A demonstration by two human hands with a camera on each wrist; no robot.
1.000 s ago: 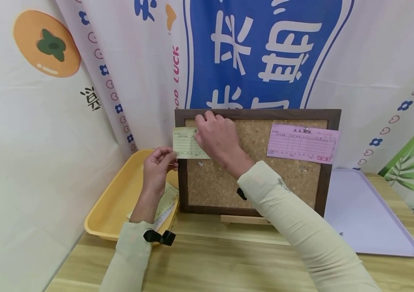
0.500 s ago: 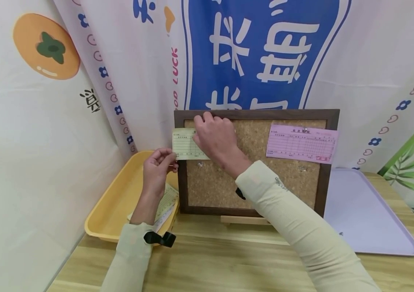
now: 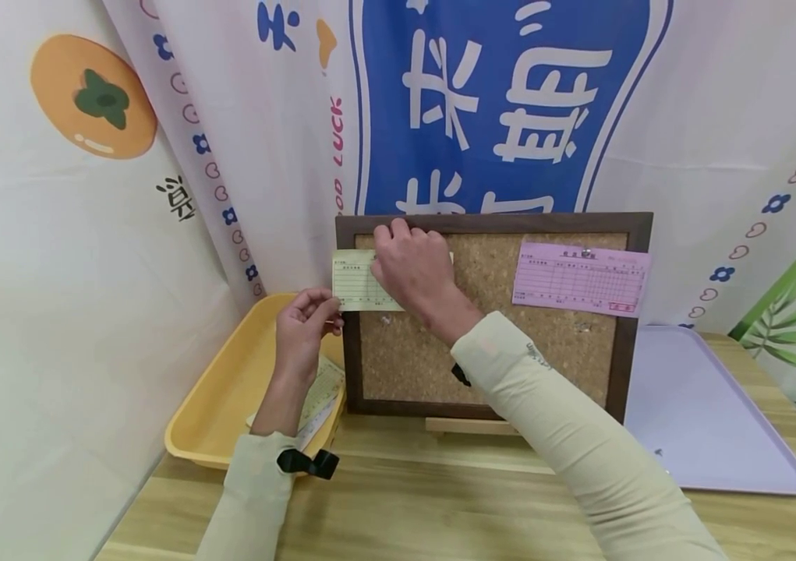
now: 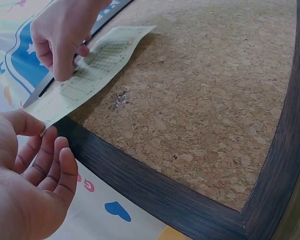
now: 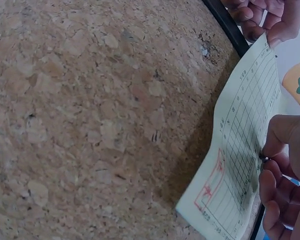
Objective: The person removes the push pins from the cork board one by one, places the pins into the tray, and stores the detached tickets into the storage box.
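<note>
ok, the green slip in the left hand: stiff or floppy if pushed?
Likely floppy: the slip ripples along its long edge. Probably light for its size, since it looks like thin paper. It might crease if pushed toward the left hand, which pinches it at one corner.

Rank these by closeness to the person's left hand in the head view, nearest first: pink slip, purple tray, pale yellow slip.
From the left hand:
1. Pale yellow slip: pinched at its lower left corner.
2. Pink slip: upper right of the board.
3. Purple tray: farther right, beyond the board.
</note>
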